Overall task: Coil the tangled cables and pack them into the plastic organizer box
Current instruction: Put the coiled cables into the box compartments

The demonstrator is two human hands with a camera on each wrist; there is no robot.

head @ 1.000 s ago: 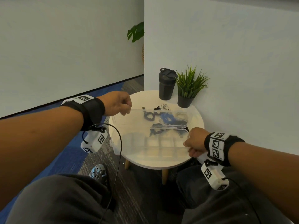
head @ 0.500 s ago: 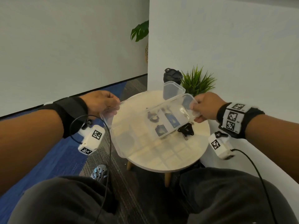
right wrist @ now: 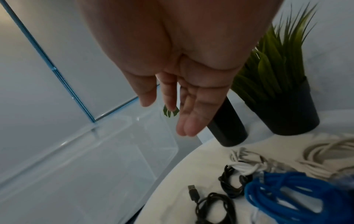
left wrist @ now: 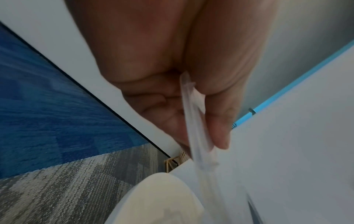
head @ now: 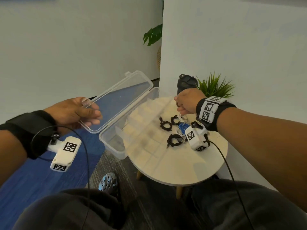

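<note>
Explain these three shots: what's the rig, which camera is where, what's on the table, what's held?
No robot: a person wears one head camera and one white camera under each wrist. The head view looks down at both hands; the wrist views look along the fingers.

The left hand pinches the open lid of the clear plastic organizer box, which overhangs the round pale table; that grip shows edge-on in the left wrist view.

The right hand holds nothing, fingers relaxed.

On the table: coiled black cables, a blue cable, white cables, a dark bottle and a potted green plant.
</note>
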